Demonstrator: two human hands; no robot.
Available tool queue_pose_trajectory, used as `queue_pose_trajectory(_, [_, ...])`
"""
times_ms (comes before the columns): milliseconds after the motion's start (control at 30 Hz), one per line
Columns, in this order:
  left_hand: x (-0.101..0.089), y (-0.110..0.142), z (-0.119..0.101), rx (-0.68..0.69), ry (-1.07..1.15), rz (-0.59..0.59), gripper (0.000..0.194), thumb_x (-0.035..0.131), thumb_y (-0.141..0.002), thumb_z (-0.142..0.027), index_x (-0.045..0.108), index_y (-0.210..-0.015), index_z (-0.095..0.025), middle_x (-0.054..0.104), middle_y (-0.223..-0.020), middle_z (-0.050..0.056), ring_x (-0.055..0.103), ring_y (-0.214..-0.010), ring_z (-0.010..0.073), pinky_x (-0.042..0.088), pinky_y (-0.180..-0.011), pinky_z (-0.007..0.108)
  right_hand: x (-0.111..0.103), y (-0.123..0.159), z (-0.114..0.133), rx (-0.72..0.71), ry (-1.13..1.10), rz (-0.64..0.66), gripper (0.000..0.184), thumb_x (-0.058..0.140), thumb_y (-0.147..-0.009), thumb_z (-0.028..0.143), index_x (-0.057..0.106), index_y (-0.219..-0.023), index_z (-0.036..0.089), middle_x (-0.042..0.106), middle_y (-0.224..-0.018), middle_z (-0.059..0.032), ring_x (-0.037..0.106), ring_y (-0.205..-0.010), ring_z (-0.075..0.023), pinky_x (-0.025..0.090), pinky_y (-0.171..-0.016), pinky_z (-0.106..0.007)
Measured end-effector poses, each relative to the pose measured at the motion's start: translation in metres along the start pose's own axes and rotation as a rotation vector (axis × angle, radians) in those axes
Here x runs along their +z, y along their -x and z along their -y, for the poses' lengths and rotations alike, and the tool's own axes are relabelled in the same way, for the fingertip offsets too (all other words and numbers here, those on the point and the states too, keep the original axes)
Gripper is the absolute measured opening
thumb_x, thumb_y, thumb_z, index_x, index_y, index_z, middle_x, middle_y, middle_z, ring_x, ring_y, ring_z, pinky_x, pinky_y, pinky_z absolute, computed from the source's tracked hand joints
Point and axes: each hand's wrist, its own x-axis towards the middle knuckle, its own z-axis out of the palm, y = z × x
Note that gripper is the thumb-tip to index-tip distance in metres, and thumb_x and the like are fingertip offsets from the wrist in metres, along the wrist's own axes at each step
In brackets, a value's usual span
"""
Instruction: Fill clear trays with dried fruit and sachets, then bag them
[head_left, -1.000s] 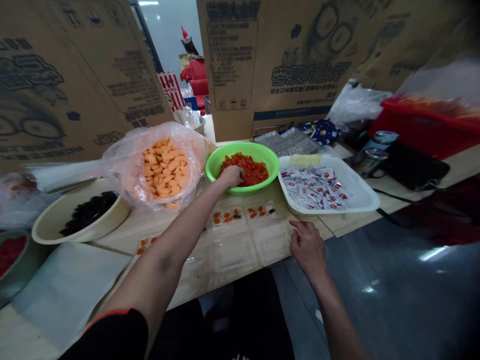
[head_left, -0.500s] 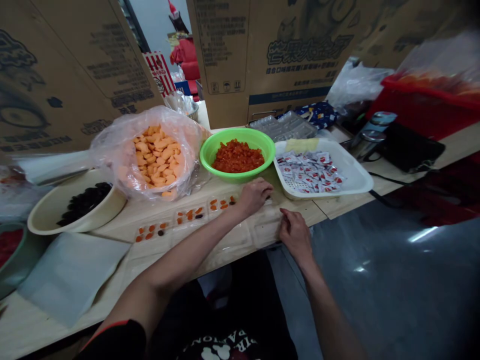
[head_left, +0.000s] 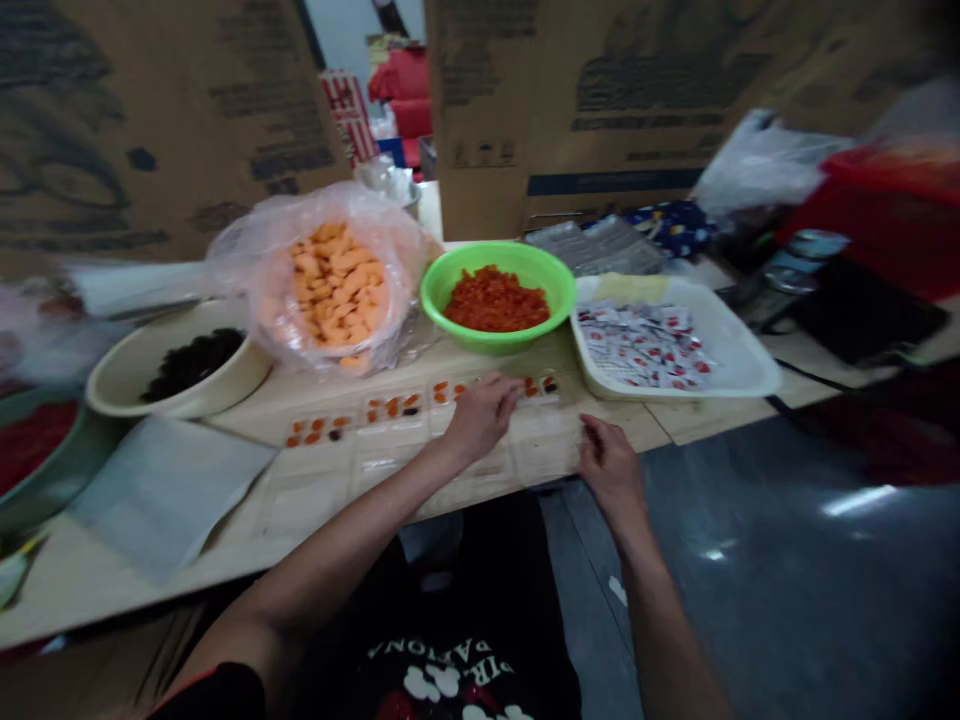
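My left hand (head_left: pixel 480 418) lies palm-down over a clear plastic compartment tray (head_left: pixel 390 462), its fingers at a compartment holding orange and dark fruit pieces (head_left: pixel 540 385). Whatever its fingertips might hold is hidden. My right hand (head_left: pixel 611 468) rests on the tray's near right part, fingers loosely curled around nothing visible. Beyond the tray stands a green bowl (head_left: pixel 499 342) of diced red fruit (head_left: pixel 495 303). Further compartments to the left hold small orange and dark pieces (head_left: pixel 391 406).
Left of the bowl are a plastic bag of orange slices (head_left: pixel 337 285) and a cream bowl (head_left: pixel 176 395) of dark dried fruit. To the right, a white tray (head_left: pixel 739 375) holds several red-and-white sachets. Cardboard boxes (head_left: pixel 600 110) stand behind the wooden table (head_left: pixel 615 425).
My left hand has left the green bowl and now lies over the compartments of the clear tray. My right hand has barely moved, and the view has shifted slightly.
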Motion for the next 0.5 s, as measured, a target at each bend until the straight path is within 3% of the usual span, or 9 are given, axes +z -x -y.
queue_pose_trajectory(100, [-0.022, 0.066, -0.021, 0.172, -0.175, 0.138, 0.025, 0.046, -0.102, -0.024, 0.07, -0.108, -0.016, 0.07, -0.108, 0.011, 0.064, -0.103, 0.0208, 0.049, -0.09, 0.036, -0.002, -0.002, 0.006, -0.074, 0.173, -0.022, 0.043, 0.045, -0.084, 0.021, 0.067, -0.12, 0.013, 0.068, -0.106, -0.0171, 0.064, -0.099, -0.0313, 0.053, -0.089, -0.049])
queue_pose_trajectory(200, [-0.036, 0.117, -0.031, 0.234, -0.321, 0.237, 0.023, 0.051, -0.101, -0.028, 0.071, -0.107, -0.019, 0.068, -0.12, 0.011, 0.059, -0.119, 0.0262, 0.047, -0.097, 0.042, 0.009, -0.021, 0.021, -0.173, 0.288, 0.055, 0.044, 0.045, -0.088, 0.026, 0.066, -0.125, 0.018, 0.062, -0.13, -0.0191, 0.059, -0.115, -0.038, 0.05, -0.092, -0.057])
queue_pose_trajectory(333, [-0.075, 0.169, -0.021, 0.1, -0.325, 0.045, 0.021, 0.053, -0.099, -0.025, 0.072, -0.107, -0.02, 0.068, -0.122, 0.011, 0.059, -0.123, 0.0267, 0.05, -0.1, 0.042, 0.023, -0.052, 0.048, -0.181, 0.437, 0.233, 0.047, 0.032, -0.097, 0.032, 0.065, -0.123, 0.011, 0.052, -0.143, -0.0249, 0.05, -0.129, -0.0397, 0.048, -0.096, -0.059])
queue_pose_trajectory(433, [-0.118, 0.201, 0.007, -0.037, -0.353, -0.091, 0.026, 0.052, -0.098, -0.019, 0.071, -0.116, -0.021, 0.067, -0.128, 0.014, 0.056, -0.128, 0.028, 0.049, -0.103, 0.047, 0.025, -0.069, 0.058, -0.125, 0.552, 0.374, 0.051, 0.025, -0.101, 0.033, 0.062, -0.122, 0.006, 0.053, -0.14, -0.0274, 0.05, -0.128, -0.0382, 0.047, -0.097, -0.057])
queue_pose_trajectory(500, [-0.144, 0.221, 0.031, -0.147, -0.453, -0.08, 0.03, 0.051, -0.099, -0.025, 0.068, -0.124, -0.022, 0.062, -0.138, 0.014, 0.05, -0.136, 0.0319, 0.046, -0.106, 0.051, 0.024, -0.076, 0.059, -0.104, 0.566, 0.414, 0.051, 0.023, -0.102, 0.035, 0.059, -0.127, 0.008, 0.053, -0.141, -0.0253, 0.05, -0.129, -0.0365, 0.046, -0.099, -0.057])
